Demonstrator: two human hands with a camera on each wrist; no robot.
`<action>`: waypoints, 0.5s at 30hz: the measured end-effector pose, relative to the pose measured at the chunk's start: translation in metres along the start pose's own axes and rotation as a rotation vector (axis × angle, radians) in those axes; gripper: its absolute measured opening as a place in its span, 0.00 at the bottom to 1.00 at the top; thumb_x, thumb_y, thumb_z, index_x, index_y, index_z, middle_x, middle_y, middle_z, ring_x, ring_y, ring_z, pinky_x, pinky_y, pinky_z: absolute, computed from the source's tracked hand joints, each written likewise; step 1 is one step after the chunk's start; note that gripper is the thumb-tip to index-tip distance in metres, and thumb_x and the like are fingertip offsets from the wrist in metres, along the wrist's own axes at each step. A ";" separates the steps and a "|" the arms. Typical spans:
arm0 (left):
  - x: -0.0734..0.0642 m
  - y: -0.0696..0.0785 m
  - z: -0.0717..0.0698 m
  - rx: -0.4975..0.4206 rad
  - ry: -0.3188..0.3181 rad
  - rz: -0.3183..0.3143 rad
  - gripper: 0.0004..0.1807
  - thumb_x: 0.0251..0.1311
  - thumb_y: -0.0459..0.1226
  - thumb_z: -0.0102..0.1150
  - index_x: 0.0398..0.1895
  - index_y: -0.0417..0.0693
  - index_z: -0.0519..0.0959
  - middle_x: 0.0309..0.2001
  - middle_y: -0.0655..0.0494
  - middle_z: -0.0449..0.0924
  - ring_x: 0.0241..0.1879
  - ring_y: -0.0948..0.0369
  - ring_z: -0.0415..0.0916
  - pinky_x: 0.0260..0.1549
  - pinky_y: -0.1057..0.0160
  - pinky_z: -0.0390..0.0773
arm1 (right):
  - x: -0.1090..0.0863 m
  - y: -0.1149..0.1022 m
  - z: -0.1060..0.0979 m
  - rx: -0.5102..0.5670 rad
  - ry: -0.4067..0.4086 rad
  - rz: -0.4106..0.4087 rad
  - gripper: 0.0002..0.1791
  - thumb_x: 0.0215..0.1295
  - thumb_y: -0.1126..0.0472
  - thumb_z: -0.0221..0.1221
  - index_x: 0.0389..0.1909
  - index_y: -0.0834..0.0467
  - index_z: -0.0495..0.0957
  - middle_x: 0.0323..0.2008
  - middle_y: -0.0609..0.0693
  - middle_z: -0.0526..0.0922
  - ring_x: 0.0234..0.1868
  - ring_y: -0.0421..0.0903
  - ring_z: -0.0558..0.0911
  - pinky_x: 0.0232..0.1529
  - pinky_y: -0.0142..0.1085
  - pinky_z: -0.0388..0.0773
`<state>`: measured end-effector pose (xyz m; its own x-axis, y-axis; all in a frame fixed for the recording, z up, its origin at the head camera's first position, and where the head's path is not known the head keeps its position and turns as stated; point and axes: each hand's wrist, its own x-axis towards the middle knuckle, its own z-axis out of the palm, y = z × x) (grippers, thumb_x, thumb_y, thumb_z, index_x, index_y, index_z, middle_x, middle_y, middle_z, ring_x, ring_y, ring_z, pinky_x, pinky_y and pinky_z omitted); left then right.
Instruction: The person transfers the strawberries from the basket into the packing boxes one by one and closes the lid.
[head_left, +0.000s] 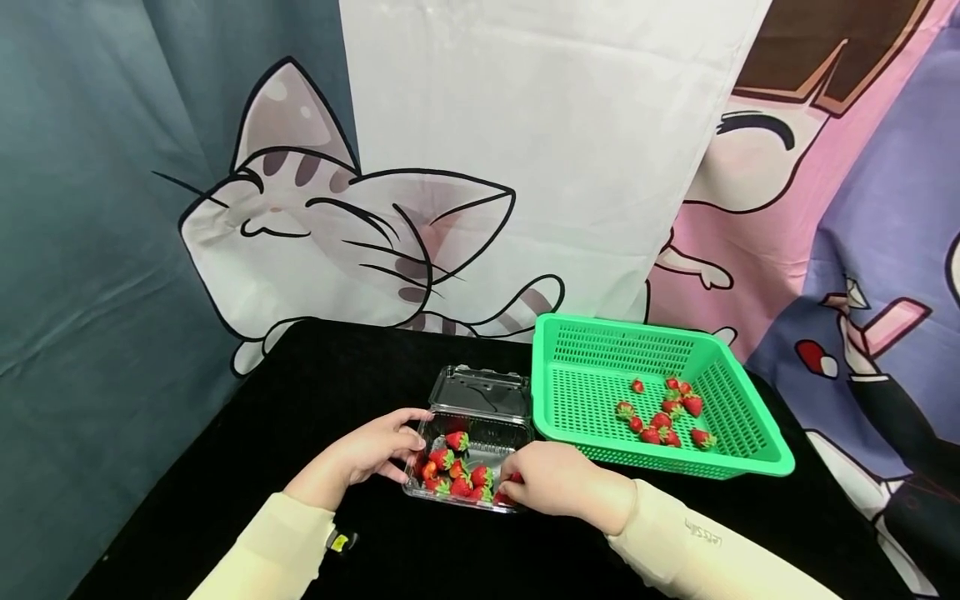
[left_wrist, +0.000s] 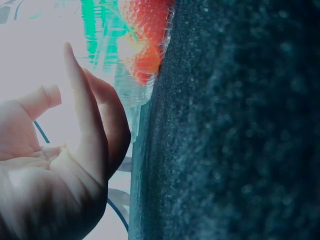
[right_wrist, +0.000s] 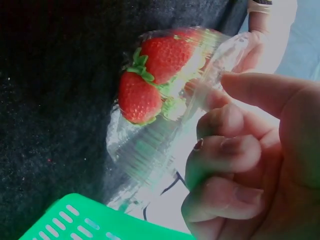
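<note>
From where I stood, a printed cloth backdrop (head_left: 555,100) with a big cartoon cat filled the space beyond both hands' fingers. Under them spread a black cloth (head_left: 356,362). A green slatted basket (head_left: 573,392) sat beyond the right fingers and off to their right, a loose group of strawberries (head_left: 692,405) lying in it, mostly toward its right side. Pale sleeves (head_left: 705,537) covered both arms. Between the two sets of fingers was a clear plastic box (head_left: 491,429), just beside the basket, its lid (head_left: 480,392) tipped back on the side farther from the fingers. The left hand (head_left: 371,448) had its fingers spread apart, touching the box's left side, the uppermost one near the hinge corner. The right hand (head_left: 553,479) hung over the box's near right corner with its fingers curled; I could not tell whether they pinched a strawberry, though red showed right beside them. More strawberries (head_left: 461,486) lay inside the box, most in its near part between the two hands' fingers, one farther back. A small dark band with a yellow patch (head_left: 341,542) showed at the left cuff, behind those fingers.
</note>
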<state>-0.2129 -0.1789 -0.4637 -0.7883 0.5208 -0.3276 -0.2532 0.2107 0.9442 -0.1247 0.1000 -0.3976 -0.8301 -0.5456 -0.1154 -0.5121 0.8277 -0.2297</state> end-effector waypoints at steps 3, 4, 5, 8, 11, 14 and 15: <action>0.001 0.000 0.000 -0.001 0.003 -0.004 0.32 0.64 0.32 0.56 0.72 0.47 0.62 0.36 0.48 0.74 0.33 0.59 0.74 0.22 0.61 0.83 | -0.002 0.002 -0.007 0.036 0.020 0.026 0.06 0.66 0.52 0.61 0.31 0.44 0.85 0.28 0.33 0.81 0.27 0.32 0.75 0.25 0.34 0.74; 0.001 0.000 0.000 0.001 0.003 -0.004 0.32 0.64 0.32 0.56 0.72 0.47 0.62 0.36 0.48 0.74 0.33 0.59 0.74 0.23 0.61 0.83 | -0.003 0.003 -0.011 0.048 0.031 0.033 0.06 0.66 0.52 0.61 0.32 0.45 0.85 0.29 0.33 0.82 0.27 0.32 0.76 0.26 0.35 0.74; 0.001 0.000 0.000 0.001 0.003 -0.005 0.32 0.64 0.32 0.56 0.72 0.47 0.62 0.35 0.49 0.74 0.32 0.60 0.74 0.23 0.61 0.84 | -0.004 0.004 -0.014 0.059 0.044 0.042 0.06 0.67 0.53 0.61 0.33 0.46 0.85 0.29 0.33 0.82 0.28 0.33 0.76 0.27 0.35 0.75; 0.001 0.000 -0.001 -0.001 0.001 -0.012 0.32 0.65 0.32 0.56 0.72 0.47 0.62 0.35 0.49 0.74 0.32 0.60 0.74 0.23 0.61 0.84 | -0.007 0.011 -0.025 0.095 0.090 0.069 0.06 0.67 0.53 0.60 0.34 0.47 0.85 0.28 0.33 0.81 0.28 0.34 0.75 0.29 0.36 0.75; 0.001 0.000 -0.001 -0.003 0.006 -0.017 0.31 0.65 0.32 0.56 0.72 0.48 0.62 0.36 0.49 0.74 0.33 0.59 0.74 0.23 0.60 0.84 | -0.011 0.020 -0.037 0.139 0.138 0.107 0.06 0.67 0.54 0.60 0.35 0.47 0.84 0.25 0.34 0.78 0.25 0.35 0.73 0.29 0.35 0.74; 0.002 0.000 -0.001 -0.003 0.011 -0.015 0.31 0.65 0.31 0.56 0.72 0.48 0.62 0.37 0.48 0.74 0.33 0.59 0.74 0.22 0.60 0.83 | -0.016 0.031 -0.048 0.178 0.174 0.167 0.06 0.68 0.53 0.59 0.36 0.47 0.84 0.20 0.36 0.75 0.21 0.37 0.70 0.26 0.35 0.70; 0.002 -0.001 -0.001 -0.003 0.011 -0.015 0.31 0.65 0.31 0.56 0.72 0.48 0.62 0.37 0.48 0.74 0.33 0.58 0.74 0.22 0.60 0.83 | -0.017 0.035 -0.051 0.179 0.187 0.184 0.07 0.68 0.53 0.59 0.36 0.48 0.84 0.20 0.37 0.74 0.21 0.37 0.70 0.25 0.35 0.70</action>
<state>-0.2149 -0.1785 -0.4651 -0.7907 0.5081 -0.3415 -0.2670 0.2158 0.9392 -0.1396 0.1454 -0.3544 -0.9398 -0.3416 0.0056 -0.3166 0.8648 -0.3898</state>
